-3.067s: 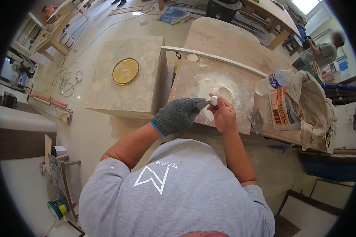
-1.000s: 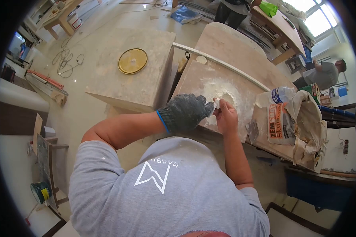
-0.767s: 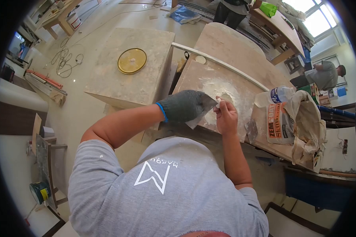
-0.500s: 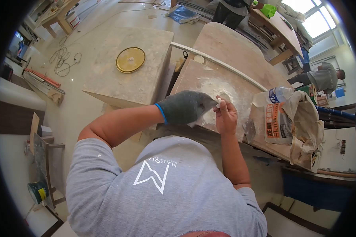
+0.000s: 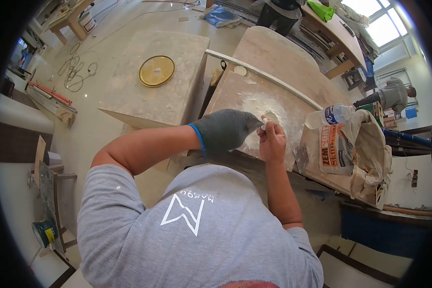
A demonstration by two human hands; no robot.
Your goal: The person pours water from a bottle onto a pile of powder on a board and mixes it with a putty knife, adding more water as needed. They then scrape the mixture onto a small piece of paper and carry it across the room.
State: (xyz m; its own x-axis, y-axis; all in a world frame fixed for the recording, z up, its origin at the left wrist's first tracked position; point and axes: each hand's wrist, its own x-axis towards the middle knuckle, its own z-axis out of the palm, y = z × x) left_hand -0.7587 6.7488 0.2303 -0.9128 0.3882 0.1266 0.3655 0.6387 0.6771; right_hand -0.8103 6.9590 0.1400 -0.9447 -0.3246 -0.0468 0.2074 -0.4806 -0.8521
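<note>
My left hand wears a dark grey glove with a blue cuff. Its fingers are pressed together and point right, meeting the fingertips of my right hand; what they grip is hidden. Bare and pinched closed, my right hand holds a small white piece beside the glove's tip. Both hands are over the near part of a dusty board, close to a patch of pale powder.
A round yellow lid lies on a box-like block. To the right are a labelled sack and a plastic bottle. A long pale strip crosses the boards. Two other people are in the background.
My gloved left hand was blurred by motion and now looks sharper, still at my right fingertips. The person at the right has bent further forward.
</note>
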